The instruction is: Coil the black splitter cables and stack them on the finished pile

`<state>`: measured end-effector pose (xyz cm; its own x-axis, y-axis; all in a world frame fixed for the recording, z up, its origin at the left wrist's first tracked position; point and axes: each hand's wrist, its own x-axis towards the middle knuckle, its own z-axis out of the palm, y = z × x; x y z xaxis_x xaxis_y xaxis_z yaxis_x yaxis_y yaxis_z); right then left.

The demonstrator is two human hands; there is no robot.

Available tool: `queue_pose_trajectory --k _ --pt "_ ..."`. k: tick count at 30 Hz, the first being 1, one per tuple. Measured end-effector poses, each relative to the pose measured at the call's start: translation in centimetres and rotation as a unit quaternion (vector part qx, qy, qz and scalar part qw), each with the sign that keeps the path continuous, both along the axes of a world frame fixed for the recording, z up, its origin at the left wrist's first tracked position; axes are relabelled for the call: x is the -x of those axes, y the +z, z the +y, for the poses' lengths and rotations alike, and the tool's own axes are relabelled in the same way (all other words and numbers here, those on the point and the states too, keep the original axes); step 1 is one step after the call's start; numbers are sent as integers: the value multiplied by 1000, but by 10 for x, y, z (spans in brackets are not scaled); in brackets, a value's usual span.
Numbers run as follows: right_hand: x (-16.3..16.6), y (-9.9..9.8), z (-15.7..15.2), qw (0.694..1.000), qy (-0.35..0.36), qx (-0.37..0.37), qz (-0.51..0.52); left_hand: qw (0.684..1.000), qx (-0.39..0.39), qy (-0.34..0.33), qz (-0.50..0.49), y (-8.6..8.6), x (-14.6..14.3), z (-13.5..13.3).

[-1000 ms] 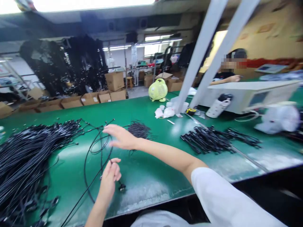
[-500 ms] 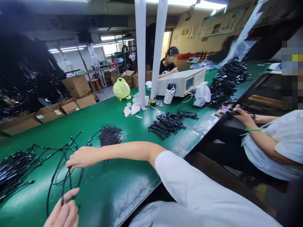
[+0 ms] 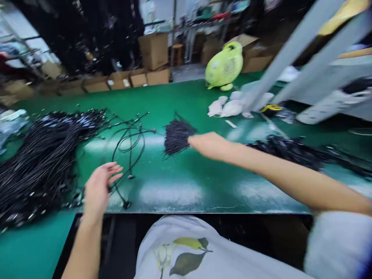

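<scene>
My left hand (image 3: 98,189) hovers near the front edge of the green table (image 3: 180,186). Its fingers are spread and loosely curved. A looped black cable (image 3: 129,141) lies just past them, and its near end runs by my fingertips. My right hand (image 3: 207,144) reaches across to a small bundle of short black ties (image 3: 176,135) and touches its right edge. Those fingers are blurred and partly hidden behind the knuckles.
A big heap of black cables (image 3: 43,159) covers the table's left. Another dark cable pile (image 3: 290,149) lies right of my arm. A yellow-green fan (image 3: 224,65), white bits (image 3: 229,107) and slanted grey posts (image 3: 290,54) stand at the back right. Cardboard boxes (image 3: 139,77) line the far edge.
The view has swung back left and down. My right hand has left the cable loop and moved right to the tie bundle. My left hand's fingers have loosened from their pinch on the cable.
</scene>
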<state>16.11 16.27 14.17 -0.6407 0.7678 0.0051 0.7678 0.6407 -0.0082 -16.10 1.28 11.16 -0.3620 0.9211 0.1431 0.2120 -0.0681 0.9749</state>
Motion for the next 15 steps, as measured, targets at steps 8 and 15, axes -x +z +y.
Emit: queue_pose_trajectory --k 8,15 --pt "9 4 -25 994 44 -65 75 884 161 -393 -197 -23 -73 12" --pt "-32 -47 -2 977 91 17 191 945 43 -143 -291 1 -12 14"
